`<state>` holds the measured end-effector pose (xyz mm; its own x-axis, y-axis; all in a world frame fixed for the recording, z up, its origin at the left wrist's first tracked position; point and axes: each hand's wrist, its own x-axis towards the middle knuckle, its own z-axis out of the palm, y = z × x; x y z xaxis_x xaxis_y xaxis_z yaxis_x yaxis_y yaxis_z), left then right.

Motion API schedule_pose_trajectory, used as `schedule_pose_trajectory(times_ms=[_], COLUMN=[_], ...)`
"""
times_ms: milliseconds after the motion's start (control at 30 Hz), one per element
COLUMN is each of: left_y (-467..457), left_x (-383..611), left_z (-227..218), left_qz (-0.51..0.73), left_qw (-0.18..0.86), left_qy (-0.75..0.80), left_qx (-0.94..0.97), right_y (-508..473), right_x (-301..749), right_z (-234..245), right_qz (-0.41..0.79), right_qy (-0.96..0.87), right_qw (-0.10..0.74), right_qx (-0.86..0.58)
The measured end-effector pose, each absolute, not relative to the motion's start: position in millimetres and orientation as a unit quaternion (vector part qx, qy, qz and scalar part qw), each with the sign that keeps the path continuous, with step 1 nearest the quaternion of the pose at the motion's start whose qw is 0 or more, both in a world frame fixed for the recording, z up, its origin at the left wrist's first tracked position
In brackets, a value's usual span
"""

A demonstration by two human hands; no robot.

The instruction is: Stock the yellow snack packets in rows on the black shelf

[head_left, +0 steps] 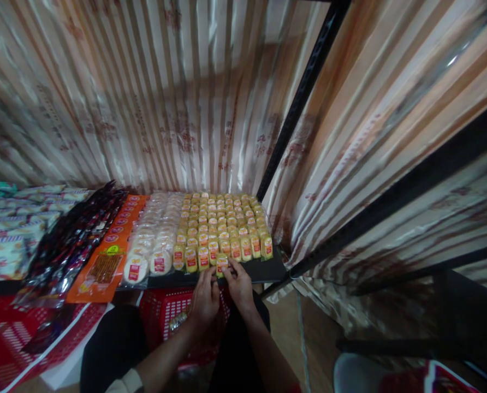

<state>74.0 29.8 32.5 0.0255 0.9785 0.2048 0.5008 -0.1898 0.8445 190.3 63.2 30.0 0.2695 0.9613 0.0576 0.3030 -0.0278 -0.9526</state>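
Note:
My left hand (205, 297) and my right hand (238, 285) meet at the front edge of a black shelf (173, 281). Between their fingertips is a small yellow wrapped cake (222, 263) with a red and white label, standing upright. The fingers of both hands are closed on its sides. Just behind it are rows of the same wrapped cakes (214, 221), lined up close together to the back of the shelf. To their left lie round white wrapped cakes (160, 262) in two columns.
Further left are orange snack packs (104, 267), dark shiny packets (71, 240) and white packets (4, 256). Red plastic baskets (172, 300) stand below the shelf, beside my knees. A black metal post (301, 103) rises at the right, before striped curtains (194, 98).

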Motion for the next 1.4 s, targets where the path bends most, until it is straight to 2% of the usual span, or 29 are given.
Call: schedule_pose_trajectory(times_ms=[567,933,1400], left_y=[31.4,29.5,30.1], left_x=[67.2,70.5,71.0], left_z=[24.7,24.9,21.2], left_qz=[0.378,0.37,0.378], left_qw=[0.248,0.301,0.299], left_qy=[0.577,0.573,0.568], left_qx=[0.681,0.666,0.666], right_y=[72.0,59.7,59.1], right_x=[176.4,174.2,170.2], right_z=[34.5,26.9,19.0], right_qz=[0.32,0.278,0.259], right_qy=[-0.518,-0.55,-0.565], right_qw=[0.496,0.493,0.465], right_qx=[-0.619,-0.614,-0.631])
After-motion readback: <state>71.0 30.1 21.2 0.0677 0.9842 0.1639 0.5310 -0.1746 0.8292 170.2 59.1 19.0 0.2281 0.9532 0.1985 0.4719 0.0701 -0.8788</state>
